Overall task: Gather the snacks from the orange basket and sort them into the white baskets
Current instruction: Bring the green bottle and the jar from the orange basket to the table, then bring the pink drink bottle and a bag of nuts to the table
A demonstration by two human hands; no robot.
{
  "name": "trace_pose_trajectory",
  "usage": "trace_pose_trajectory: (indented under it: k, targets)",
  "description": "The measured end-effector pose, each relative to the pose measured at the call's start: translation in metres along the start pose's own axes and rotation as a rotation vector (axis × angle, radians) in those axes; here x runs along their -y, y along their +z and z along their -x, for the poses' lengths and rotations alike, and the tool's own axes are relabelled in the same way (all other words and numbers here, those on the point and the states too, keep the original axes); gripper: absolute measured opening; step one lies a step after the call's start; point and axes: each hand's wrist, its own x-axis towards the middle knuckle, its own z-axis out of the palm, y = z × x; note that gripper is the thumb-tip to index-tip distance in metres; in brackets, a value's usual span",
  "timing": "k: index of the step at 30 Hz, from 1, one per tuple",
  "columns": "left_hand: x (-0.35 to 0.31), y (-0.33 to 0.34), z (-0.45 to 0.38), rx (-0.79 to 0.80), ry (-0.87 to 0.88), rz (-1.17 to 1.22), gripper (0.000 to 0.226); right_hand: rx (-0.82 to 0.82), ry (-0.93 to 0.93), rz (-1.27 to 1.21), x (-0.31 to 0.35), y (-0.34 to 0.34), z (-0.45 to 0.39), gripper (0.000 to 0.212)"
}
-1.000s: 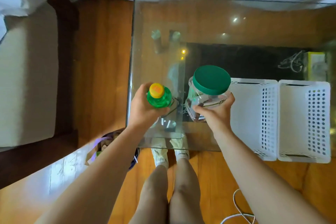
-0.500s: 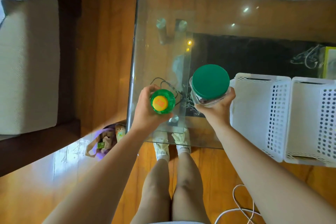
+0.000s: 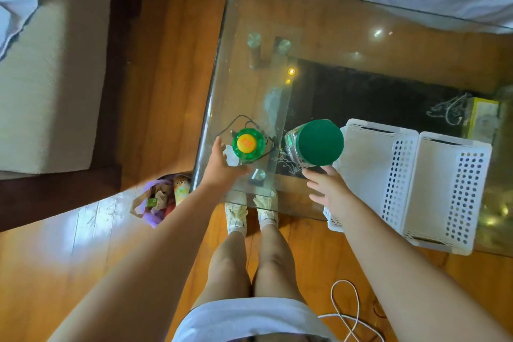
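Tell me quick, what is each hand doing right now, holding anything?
Left hand: open, fingers spread beside the green bottle, not gripping it.
Right hand: open, just below the green-lidded jar, holding nothing.

White basket [image 3: 369,175] near corner hidden behind right hand [image 3: 330,189], bag [image 3: 161,200] contents left of left hand [image 3: 222,166] too blurred to identify, yellow box [image 3: 483,116] beyond right hand unreadable.

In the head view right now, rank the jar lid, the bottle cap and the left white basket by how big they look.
1. Left white basket, clearly largest, though the right arm hides part of it.
2. Jar lid, the dark green disc.
3. Bottle cap, the yellow one, smallest.
The lid stands nearer the camera than the basket, so it looks larger than it is.
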Motion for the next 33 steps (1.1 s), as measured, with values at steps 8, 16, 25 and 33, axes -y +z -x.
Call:
trace_pose_trajectory:
  k: [8, 16, 25, 33]
  targets:
    - [0.018, -0.031, 0.089, 0.053, -0.344, 0.162, 0.031, 0.043, -0.006, 0.135, 0.007, -0.006, 0.07, 0.038]
    - [0.069, -0.059, 0.204, -0.151, -0.382, 0.443, 0.012, 0.147, -0.069, 0.492, 0.018, 0.052, 0.138, 0.013]
    - [0.189, -0.053, 0.331, -0.503, -0.521, 0.905, 0.011, 0.368, -0.186, 1.173, -0.029, 0.169, 0.19, 0.01]
    - [0.315, 0.001, 0.426, -0.729, -0.696, 1.34, 0.012, 0.509, -0.347, 1.678, -0.134, 0.267, 0.245, 0.011]
